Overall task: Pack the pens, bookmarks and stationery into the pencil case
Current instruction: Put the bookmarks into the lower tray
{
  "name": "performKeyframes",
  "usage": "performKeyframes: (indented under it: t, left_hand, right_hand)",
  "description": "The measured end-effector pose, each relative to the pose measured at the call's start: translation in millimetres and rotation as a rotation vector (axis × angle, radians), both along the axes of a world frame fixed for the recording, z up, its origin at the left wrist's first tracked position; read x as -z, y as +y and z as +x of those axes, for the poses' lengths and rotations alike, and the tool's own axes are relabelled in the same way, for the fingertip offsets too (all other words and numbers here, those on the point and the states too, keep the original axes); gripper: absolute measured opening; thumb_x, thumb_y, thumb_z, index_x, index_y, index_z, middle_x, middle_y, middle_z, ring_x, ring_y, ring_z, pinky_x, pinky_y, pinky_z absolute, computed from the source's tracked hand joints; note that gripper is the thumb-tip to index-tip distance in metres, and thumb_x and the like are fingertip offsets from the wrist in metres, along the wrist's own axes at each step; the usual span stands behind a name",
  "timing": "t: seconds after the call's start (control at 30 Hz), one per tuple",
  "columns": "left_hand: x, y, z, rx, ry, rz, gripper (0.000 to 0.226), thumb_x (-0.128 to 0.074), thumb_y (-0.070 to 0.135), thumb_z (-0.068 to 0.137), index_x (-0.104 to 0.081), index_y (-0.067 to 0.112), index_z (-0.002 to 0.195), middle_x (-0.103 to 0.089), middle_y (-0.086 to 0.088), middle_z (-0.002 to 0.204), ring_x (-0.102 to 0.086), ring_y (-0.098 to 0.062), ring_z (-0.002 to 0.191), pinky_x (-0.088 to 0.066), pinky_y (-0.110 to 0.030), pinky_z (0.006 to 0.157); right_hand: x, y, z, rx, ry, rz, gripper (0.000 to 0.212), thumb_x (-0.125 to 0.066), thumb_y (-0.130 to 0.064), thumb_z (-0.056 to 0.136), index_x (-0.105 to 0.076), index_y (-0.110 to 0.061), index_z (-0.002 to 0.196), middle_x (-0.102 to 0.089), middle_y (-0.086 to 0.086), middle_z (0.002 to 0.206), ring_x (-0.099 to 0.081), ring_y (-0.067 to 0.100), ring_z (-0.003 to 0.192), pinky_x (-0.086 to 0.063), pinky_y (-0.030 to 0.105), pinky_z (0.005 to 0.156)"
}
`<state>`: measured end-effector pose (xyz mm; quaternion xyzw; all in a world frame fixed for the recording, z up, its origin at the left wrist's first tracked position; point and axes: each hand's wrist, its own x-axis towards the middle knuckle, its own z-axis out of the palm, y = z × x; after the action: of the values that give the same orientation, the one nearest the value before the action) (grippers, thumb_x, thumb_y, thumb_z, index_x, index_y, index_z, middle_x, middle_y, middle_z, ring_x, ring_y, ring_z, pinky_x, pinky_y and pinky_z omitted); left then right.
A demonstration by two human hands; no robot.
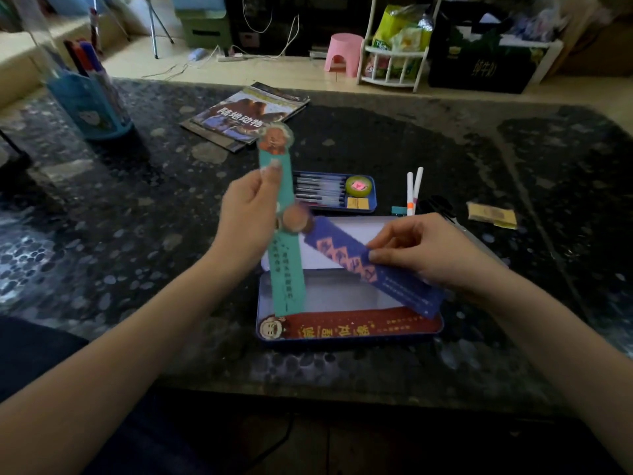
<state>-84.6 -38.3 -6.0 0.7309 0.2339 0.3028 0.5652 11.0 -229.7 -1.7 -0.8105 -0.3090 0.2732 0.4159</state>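
1. Left hand [248, 214]: raised above the bench [137, 234], its grip pinching a teal bookmark [275, 173] between thumb and fingers. The bookmark stands near upright, its cartoon head at the top.
2. A second teal strip [287, 279] runs down from under the left hand, its lower end reaching into the pencil case; whether it is a separate bookmark or part of the first cannot be told.
3. Right hand [424, 252]: grip pinching a blue bookmark [370, 269] at about its middle. The bookmark lies slantwise over the pencil case, its round brown head end just beside the left hand, its lower end over the case's right rim.
4. Pencil case [349, 341]: a shallow blue tin, open, on the bench directly before the person. A red bookmark [359, 329] lies flat inside along the near wall.
5. White lid panel [342, 231]: behind the case, partly covered by the blue bookmark.
6. Inner tray [371, 204]: farther back on the bench, holding a row of pens [320, 192], a green tape roll [358, 186] and yellow sticky notes [356, 202].
7. Two white pens [412, 190]: loose on the bench right of the tray.
8. Yellow packet [491, 214]: on the bench, well to the right.
9. Books [245, 114] and a blue pen holder [89, 101]: at the far side of the bench.
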Motion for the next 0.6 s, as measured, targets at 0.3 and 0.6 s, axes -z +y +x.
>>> performKeyframes:
  t: [0.3, 0.6]
  left_hand:
    - [-8.0, 6.0, -0.9, -0.086, -0.076, 0.057, 0.044, -0.038, 0.029, 0.1, -0.04, 0.014, 0.06, -0.051, 0.015, 0.04, -0.045, 0.003, 0.038, -0.032, -0.014, 0.042]
    - [-4.4, 0.4, -2.2, -0.038, -0.064, 0.104, 0.043, -0.038, 0.031, 0.1, -0.04, 0.009, 0.064, -0.041, 0.001, 0.054, -0.035, 0.0, 0.039, -0.027, -0.015, 0.041]
  right_hand:
    - [17.9, 6.4, -16.9, -0.323, -0.133, -0.325, 0.004, -0.077, -0.023, 0.076, -0.074, -0.024, 0.078, -0.074, -0.004, 0.083, -0.067, 0.007, 0.077, -0.056, 0.029, 0.08]
    - [28.2, 11.8, -31.1, -0.348, -0.3, -0.285, 0.026, -0.079, -0.034, 0.071, -0.056, -0.023, 0.066, -0.058, -0.007, 0.074, -0.054, 0.004, 0.068, -0.047, 0.024, 0.064]
